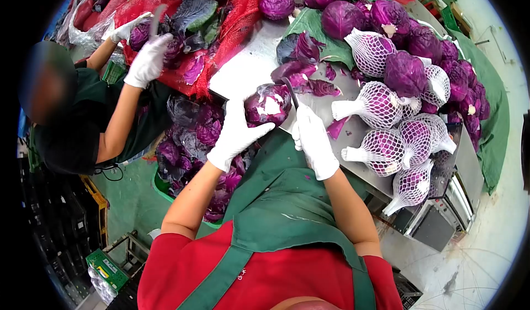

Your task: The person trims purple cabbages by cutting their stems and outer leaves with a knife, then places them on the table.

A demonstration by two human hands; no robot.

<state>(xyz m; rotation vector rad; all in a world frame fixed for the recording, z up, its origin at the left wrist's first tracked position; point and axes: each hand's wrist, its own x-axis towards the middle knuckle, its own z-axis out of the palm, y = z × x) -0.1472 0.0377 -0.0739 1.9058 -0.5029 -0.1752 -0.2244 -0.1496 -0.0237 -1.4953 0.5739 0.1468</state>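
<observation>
A red cabbage rests against the palm of my white-gloved left hand, whose thumb reaches along its near side. The cabbage's cut stem end shows pale towards me. My right hand, gloved too, is closed round the handle of a knife. Its dark, curved blade is at the cabbage's right side; whether it touches cannot be made out. Loose purple leaves lie on the metal table just beyond my hands.
Bare cabbages and several net-wrapped cabbages crowd the table's right side. Below my left hand stands a green bin heaped with purple leaves. At left, a co-worker holds a knife over cabbages beside red mesh sacks.
</observation>
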